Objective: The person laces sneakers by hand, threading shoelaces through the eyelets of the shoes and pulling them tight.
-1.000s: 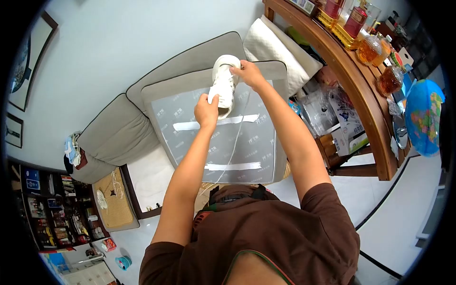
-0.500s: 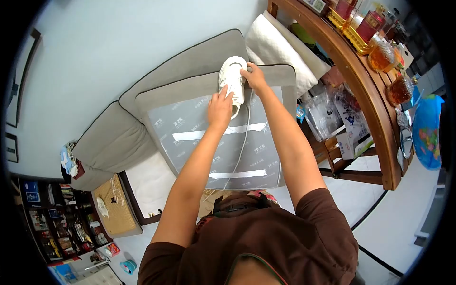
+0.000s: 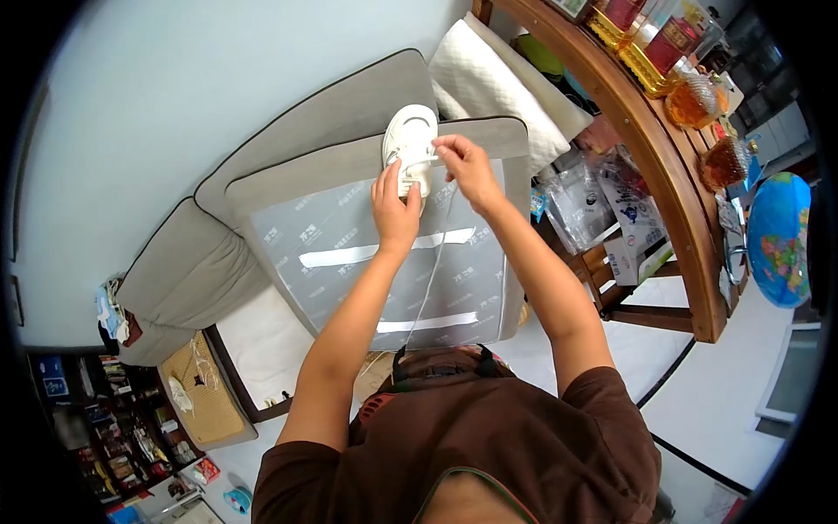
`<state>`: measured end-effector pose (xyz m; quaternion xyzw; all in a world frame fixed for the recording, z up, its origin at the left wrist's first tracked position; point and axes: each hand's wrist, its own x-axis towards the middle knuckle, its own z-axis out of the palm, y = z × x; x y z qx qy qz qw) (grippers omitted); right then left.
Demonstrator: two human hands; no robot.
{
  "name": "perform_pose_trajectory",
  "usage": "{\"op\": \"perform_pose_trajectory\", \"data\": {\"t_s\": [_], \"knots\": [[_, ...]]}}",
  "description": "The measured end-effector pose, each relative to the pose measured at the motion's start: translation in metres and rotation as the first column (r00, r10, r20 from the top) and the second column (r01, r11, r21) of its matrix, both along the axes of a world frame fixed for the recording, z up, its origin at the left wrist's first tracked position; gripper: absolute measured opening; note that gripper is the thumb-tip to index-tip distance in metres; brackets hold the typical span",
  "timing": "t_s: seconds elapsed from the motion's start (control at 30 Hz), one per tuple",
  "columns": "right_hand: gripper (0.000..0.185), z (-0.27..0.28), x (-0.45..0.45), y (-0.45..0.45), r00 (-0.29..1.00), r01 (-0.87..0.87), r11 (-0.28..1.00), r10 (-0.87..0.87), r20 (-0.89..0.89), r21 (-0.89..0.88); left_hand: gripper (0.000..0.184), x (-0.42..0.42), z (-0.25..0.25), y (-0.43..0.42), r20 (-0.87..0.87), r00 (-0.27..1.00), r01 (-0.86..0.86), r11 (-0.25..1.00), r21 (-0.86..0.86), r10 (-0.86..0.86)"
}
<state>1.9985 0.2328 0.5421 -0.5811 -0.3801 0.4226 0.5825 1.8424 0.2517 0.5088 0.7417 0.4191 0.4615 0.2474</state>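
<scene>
A white lace-up shoe (image 3: pixel 410 129) lies sole down on a grey printed cushion cover (image 3: pixel 345 223), toe pointing away from me. My left hand (image 3: pixel 394 210) rests at the shoe's near end, thumb and fingers on either side of its opening, holding it. At the shoe's right side, my right hand (image 3: pixel 467 168) has its thumb and fingertips pinched together on a white shoelace (image 3: pixel 426 159) that stretches across the upper. A thin white cord (image 3: pixel 434 275) runs from below my right hand down the cushion toward my lap; its upper end is not clear.
Grey sofa cushions (image 3: pixel 323 118) and a white quilted pillow (image 3: pixel 489 83) lie beyond the shoe. At right stands a wooden shelf (image 3: pixel 646 118) with perfume bottles (image 3: pixel 696 98), plastic bags (image 3: pixel 576 205) beneath it, and a globe (image 3: pixel 779 240) beside it. A bookcase (image 3: pixel 109 428) is at lower left.
My right hand has left the shoe's upper right edge and now pinches the lace lower down at its side. My left hand has shifted to grip the shoe's near end.
</scene>
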Motion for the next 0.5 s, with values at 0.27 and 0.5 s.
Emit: {"op": "perform_pose_trajectory", "data": {"t_s": [0.27, 0.5], "knots": [[0.018, -0.018, -0.007, -0.03, 0.962, -0.063, 0.991, 0.028, 0.272, 0.121, 0.022, -0.016, 0.024, -0.002, 0.097, 0.932, 0.355, 0.823, -0.444, -0.35], [0.026, 0.034, 0.03, -0.055, 0.729, -0.521, 0.826, 0.561, 0.393, -0.214, 0.022, -0.034, 0.045, 0.014, -0.268, 0.91, 0.238, 0.928, -0.287, -0.316]]}}
